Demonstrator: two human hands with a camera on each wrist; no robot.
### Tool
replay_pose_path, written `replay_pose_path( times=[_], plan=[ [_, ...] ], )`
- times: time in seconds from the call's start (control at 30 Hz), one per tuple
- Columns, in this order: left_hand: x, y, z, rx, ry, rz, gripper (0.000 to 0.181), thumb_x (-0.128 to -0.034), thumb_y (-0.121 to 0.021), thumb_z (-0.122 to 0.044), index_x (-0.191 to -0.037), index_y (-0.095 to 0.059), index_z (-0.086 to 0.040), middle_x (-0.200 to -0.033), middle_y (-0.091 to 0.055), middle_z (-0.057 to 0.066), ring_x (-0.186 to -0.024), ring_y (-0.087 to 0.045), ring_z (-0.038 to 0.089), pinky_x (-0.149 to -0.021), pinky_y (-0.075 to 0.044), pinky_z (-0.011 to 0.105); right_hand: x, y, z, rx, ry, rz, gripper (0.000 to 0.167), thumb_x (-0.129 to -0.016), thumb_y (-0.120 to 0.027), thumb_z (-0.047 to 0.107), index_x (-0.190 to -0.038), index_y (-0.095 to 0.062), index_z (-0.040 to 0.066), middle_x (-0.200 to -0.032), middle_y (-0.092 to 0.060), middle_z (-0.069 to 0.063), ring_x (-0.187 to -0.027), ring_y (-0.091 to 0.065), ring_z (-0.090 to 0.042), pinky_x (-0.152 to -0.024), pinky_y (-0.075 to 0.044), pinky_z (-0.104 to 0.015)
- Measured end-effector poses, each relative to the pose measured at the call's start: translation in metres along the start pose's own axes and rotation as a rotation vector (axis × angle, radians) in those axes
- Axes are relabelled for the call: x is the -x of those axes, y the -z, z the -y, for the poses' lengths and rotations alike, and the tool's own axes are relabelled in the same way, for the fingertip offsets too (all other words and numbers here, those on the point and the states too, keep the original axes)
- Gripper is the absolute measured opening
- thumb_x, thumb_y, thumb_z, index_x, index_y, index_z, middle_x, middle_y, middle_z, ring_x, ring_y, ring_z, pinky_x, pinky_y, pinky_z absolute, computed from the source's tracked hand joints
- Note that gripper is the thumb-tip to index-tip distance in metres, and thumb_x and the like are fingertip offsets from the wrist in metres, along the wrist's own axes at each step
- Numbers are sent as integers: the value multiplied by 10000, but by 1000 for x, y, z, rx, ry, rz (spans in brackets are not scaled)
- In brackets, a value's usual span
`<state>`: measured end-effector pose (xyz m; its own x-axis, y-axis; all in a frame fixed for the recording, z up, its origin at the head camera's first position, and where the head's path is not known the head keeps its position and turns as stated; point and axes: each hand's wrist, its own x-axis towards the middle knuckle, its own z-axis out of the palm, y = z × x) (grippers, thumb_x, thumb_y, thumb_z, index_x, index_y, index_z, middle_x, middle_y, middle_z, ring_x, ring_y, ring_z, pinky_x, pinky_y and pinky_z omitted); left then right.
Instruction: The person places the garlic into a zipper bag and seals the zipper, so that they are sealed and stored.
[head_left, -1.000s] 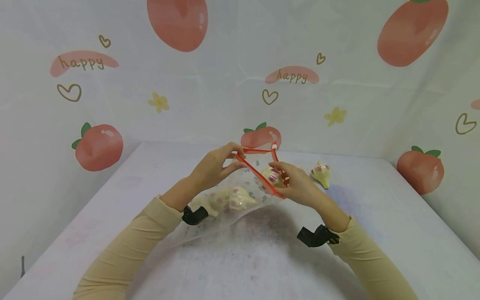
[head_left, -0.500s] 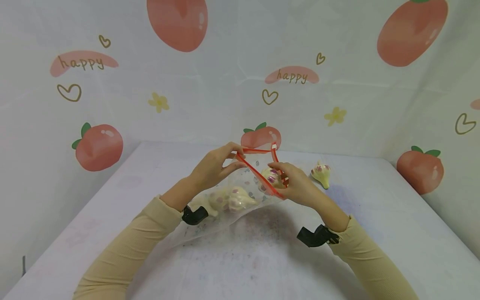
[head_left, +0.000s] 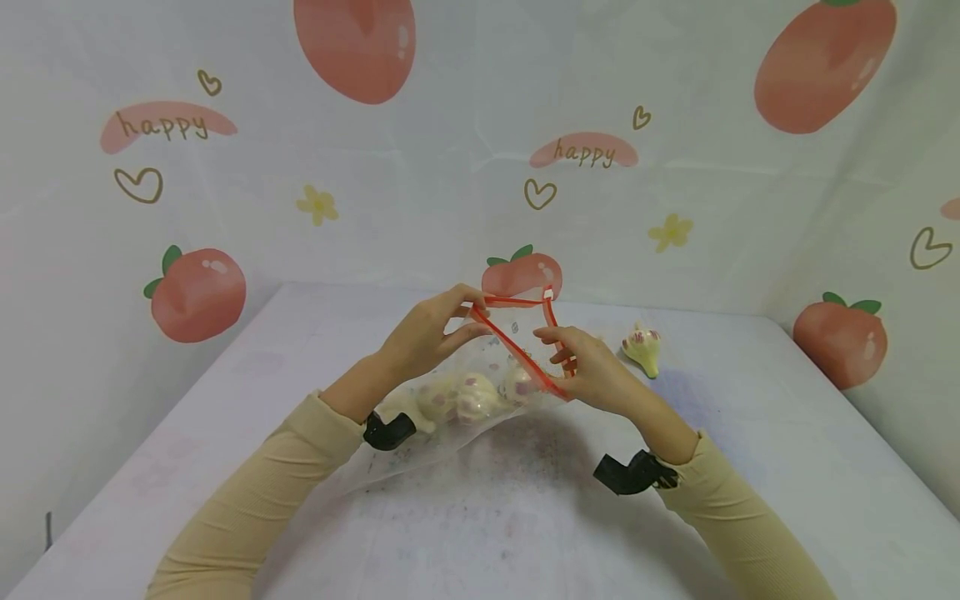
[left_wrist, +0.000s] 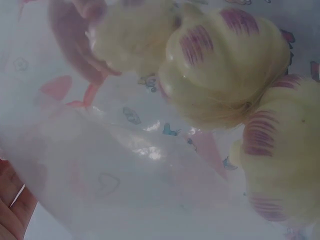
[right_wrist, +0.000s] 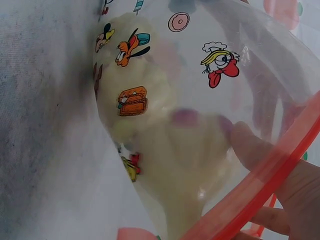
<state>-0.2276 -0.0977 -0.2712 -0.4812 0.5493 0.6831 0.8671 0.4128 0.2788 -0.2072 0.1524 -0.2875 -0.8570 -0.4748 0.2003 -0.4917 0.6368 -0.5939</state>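
Observation:
A clear zip bag (head_left: 450, 446) with a red zip edge lies tilted between the hands, its mouth held wide. My left hand (head_left: 431, 337) pinches the far-left part of that edge between thumb and fingers. At the mouth, my right hand (head_left: 594, 367) has its fingers loosely spread in the opening, with nothing gripped. Just inside the mouth lies a purple-streaked garlic bulb (head_left: 519, 385), seen large through the film in the right wrist view. Deeper in sit several more garlic bulbs (head_left: 476, 398), which fill much of the left wrist view (left_wrist: 220, 65).
One more garlic bulb (head_left: 642, 348) rests on the white-covered table (head_left: 480, 533), beyond the right hand. A white cloth backdrop (head_left: 420, 183) with printed fruit rises behind the table. Black wrist cameras (head_left: 630, 472) sit on both sleeves.
The right hand's fingers have loosened from the garlic bulb, which has dropped to the lower side of the bag beside the others. My left hand has stayed in place on the bag edge.

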Motion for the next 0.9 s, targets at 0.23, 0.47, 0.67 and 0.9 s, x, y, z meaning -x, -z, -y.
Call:
replay_pose_path(
  times=[0.23, 0.47, 0.67, 0.9],
  plan=[
    [1, 0, 2, -7, 8, -6, 319, -817, -698, -114, -1049, -489, -44, -978, -632, 91, -942, -692, 284, -811, -562, 376, 1, 1, -2, 4, 69, -38, 490, -797, -723, 73, -1231, -531, -46, -1184, -584, -228, -942, -619, -343, -801, -552, -438],
    [2, 2, 3, -4, 9, -27, 314, -814, -702, -103, -1041, -495, -43, -980, -639, 95, -939, -691, 286, -807, -563, 370, 5, 6, -5, -9, 90, -146, 340, -818, -713, 112, -1132, -622, 18, -1104, -664, -141, -859, -670, -226, -791, -565, -370],
    [2, 4, 4, 9, 1, -40, 299, -823, -692, -104, -1043, -505, -31, -990, -642, 101, -947, -689, 285, -828, -558, 361, 10, 16, -14, 0, 66, -205, 300, -838, -693, 115, -1111, -632, 6, -1068, -676, -144, -851, -674, -232, -788, -560, -352],
    [2, 6, 5, 14, 19, -39, 294, -824, -690, -96, -1043, -507, -24, -1028, -650, 118, -953, -687, 288, -842, -553, 377, 17, 25, -24, 60, 35, -262, 255, -872, -659, 144, -1098, -644, 29, -1043, -690, -134, -866, -673, -248, -771, -555, -255]
  ],
)
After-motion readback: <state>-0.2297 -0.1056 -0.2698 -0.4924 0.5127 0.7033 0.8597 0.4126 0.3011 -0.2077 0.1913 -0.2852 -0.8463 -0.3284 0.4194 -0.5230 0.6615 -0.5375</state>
